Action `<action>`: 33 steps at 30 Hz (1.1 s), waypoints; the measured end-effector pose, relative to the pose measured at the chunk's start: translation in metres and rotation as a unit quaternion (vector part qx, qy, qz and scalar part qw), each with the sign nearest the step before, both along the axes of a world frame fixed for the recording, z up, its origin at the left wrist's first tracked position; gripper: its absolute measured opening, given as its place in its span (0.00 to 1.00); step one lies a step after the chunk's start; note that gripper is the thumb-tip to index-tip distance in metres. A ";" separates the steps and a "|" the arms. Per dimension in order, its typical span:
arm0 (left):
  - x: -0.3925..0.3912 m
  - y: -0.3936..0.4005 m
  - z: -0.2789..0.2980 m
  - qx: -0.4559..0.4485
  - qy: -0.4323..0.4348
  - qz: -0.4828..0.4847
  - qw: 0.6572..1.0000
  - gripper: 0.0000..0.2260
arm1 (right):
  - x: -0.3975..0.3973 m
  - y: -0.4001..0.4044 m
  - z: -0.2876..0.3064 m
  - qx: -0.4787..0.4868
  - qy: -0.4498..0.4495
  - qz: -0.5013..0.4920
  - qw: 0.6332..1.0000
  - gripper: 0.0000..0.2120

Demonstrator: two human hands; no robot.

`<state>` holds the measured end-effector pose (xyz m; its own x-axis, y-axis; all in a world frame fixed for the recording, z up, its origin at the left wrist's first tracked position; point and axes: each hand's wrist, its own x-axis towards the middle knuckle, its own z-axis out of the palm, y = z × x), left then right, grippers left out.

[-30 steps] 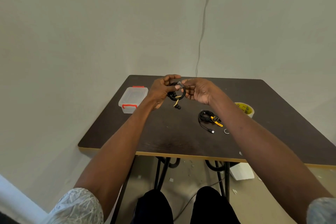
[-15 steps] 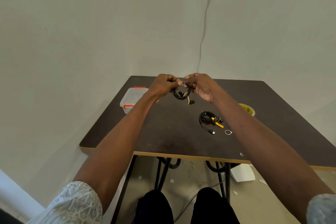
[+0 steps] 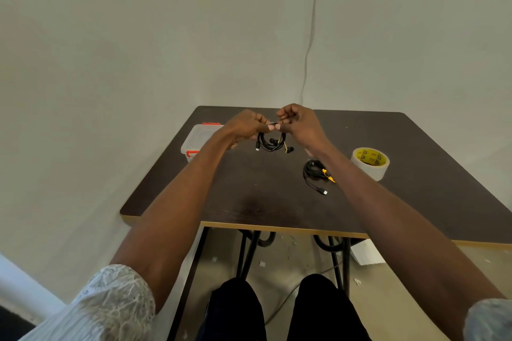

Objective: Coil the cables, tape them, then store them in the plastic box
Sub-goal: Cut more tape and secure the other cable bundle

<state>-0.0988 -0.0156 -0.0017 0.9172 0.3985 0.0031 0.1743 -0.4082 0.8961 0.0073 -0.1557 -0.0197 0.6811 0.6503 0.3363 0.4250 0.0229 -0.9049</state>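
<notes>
Above the dark table (image 3: 249, 202), my left hand (image 3: 246, 126) and my right hand (image 3: 300, 123) pinch the top of a small coil of black cable (image 3: 271, 142), thumbs meeting at its upper edge. The coil hangs below my fingers with earbud ends and a plug dangling. A second black coiled cable (image 3: 314, 170) with a yellow tie lies on the table under my right forearm. The clear plastic box (image 3: 198, 137) with red latches sits at the table's left, lid on, partly hidden by my left wrist.
A roll of tape (image 3: 370, 162) with a yellow core stands on the table's right side. Walls close in behind and to the left of the table. A thin wire (image 3: 309, 44) runs down the back wall. My knees (image 3: 277, 310) are below the table's front edge.
Both hands lifted the coil a little higher and farther from me, and turned it so it hangs below my fingertips. The view shifted, uncovering the tape roll.
</notes>
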 end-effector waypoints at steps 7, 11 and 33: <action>0.004 -0.005 -0.017 -0.005 0.023 -0.024 0.999 0.09 | 0.000 -0.006 -0.023 -0.043 0.048 0.010 0.998 0.08; 0.008 -0.004 -0.025 0.025 0.008 0.003 1.000 0.06 | -0.003 -0.009 -0.033 -0.045 0.074 -0.019 0.996 0.08; 0.022 -0.024 -0.096 0.282 0.074 0.095 0.952 0.08 | -0.004 0.009 -0.066 -0.290 -0.086 -0.197 0.933 0.07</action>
